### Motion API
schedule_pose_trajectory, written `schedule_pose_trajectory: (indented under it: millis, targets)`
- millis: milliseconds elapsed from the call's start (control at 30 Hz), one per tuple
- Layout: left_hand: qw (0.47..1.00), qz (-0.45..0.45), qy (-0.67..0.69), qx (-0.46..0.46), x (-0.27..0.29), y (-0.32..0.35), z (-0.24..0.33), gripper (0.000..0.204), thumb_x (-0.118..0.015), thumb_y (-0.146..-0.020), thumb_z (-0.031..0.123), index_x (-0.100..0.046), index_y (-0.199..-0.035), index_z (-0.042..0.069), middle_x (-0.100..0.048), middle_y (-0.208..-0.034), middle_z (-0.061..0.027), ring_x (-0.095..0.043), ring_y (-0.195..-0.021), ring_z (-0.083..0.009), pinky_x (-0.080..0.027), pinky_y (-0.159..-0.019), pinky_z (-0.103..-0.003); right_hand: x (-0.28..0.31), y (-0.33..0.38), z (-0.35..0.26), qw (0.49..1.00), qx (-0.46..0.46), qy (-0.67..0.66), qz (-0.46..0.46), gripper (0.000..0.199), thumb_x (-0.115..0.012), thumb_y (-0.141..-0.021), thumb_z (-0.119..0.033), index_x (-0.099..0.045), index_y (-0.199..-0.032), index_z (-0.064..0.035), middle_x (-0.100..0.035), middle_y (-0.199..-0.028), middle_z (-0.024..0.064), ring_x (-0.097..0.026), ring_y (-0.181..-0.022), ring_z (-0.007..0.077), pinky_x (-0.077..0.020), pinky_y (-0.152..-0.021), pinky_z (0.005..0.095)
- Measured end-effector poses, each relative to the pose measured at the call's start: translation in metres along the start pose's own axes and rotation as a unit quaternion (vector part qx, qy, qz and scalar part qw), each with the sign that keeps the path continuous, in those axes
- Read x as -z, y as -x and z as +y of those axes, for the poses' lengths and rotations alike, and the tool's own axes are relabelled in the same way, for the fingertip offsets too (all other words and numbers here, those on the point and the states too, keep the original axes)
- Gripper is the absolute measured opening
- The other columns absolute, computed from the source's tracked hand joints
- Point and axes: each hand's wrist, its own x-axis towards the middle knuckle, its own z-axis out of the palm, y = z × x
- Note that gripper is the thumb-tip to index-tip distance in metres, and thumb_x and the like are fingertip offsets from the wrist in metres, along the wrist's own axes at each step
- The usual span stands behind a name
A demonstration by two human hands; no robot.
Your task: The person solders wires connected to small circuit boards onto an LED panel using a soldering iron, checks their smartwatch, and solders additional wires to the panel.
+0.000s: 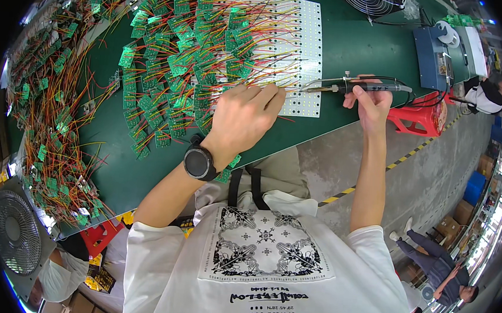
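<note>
My left hand [243, 116], with a black watch on the wrist, presses down on thin red and yellow wires at the near edge of a white LED panel [302, 49]. Its fingers are closed on the wires beside small green circuit boards [182, 64] spread over the panel. My right hand [370, 101] grips a black soldering iron [360, 86] held level, tip pointing left toward the fingertips of my left hand. The tip sits just right of those fingers, over the panel's near edge.
A green work table [352, 41] carries more wired green boards heaped at the left [56, 114]. A blue soldering station [435, 56] and a fan [371, 1] stand at the far right. A red stool [420, 116], a floor fan [16, 230] and other people are around.
</note>
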Motion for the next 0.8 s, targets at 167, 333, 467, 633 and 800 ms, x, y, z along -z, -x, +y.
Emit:
schedule_pose_trajectory:
  millis: [167,333,467,633,800]
  targets:
    - [1.0,-0.001,-0.002,-0.002,-0.001,0.0006,0.0004,0.021,-0.068,-0.078,0.012,-0.07,-0.098,0.009,-0.061,-0.08,-0.0001,-0.058,-0.06,-0.0169,-0.045,-0.054,-0.033,-0.0025,0.0004,-0.0016,1.0,-0.002,0.008,0.005,0.022,-0.065,-0.087,0.001,-0.061,-0.107,0.0099,-0.068,-0.079,0.017,-0.066,-0.059,0.0207,-0.0506,-0.053,0.0274]
    - [1.0,0.0,0.001,-0.002,-0.0003,0.0002,0.001,0.021,-0.068,-0.078,0.011,-0.069,-0.098,0.008,-0.061,-0.08,-0.0003,-0.058,-0.061,-0.017,-0.045,-0.054,-0.033,-0.0029,0.0007,-0.0033,1.0,-0.006,0.017,0.007,0.022,-0.065,-0.087,0.001,-0.061,-0.106,0.0104,-0.067,-0.078,0.0169,-0.066,-0.058,0.0205,-0.0506,-0.053,0.0276]
    - [1.0,0.002,0.002,-0.001,-0.0018,0.0009,0.0004,0.021,-0.067,-0.077,0.011,-0.069,-0.098,0.007,-0.061,-0.08,-0.0008,-0.059,-0.062,-0.0171,-0.045,-0.054,-0.033,-0.0039,0.0003,-0.0018,1.0,0.004,-0.002,0.014,0.022,-0.065,-0.087,0.0,-0.061,-0.106,0.0103,-0.067,-0.078,0.0165,-0.065,-0.057,0.0203,-0.0502,-0.052,0.028]
    - [1.0,-0.006,-0.003,-0.001,-0.0019,0.0006,0.0007,0.022,-0.068,-0.077,0.011,-0.069,-0.099,0.007,-0.062,-0.082,-0.001,-0.061,-0.063,-0.0167,-0.046,-0.055,-0.033,-0.0043,0.0001,-0.0019,0.999,0.024,-0.015,0.024,0.023,-0.064,-0.088,-0.001,-0.061,-0.108,0.01,-0.067,-0.077,0.0156,-0.064,-0.056,0.0199,-0.0489,-0.051,0.028]
    - [1.0,0.026,0.005,0.012,0.0008,-0.0048,0.006,0.02,-0.068,-0.077,0.012,-0.069,-0.097,0.007,-0.062,-0.085,-0.0013,-0.062,-0.065,-0.0174,-0.049,-0.058,-0.033,-0.005,-0.0003,-0.0019,0.998,0.014,-0.038,0.045,0.024,-0.065,-0.089,-0.002,-0.061,-0.109,0.0095,-0.067,-0.076,0.0146,-0.063,-0.055,0.0192,-0.0469,-0.05,0.0274]
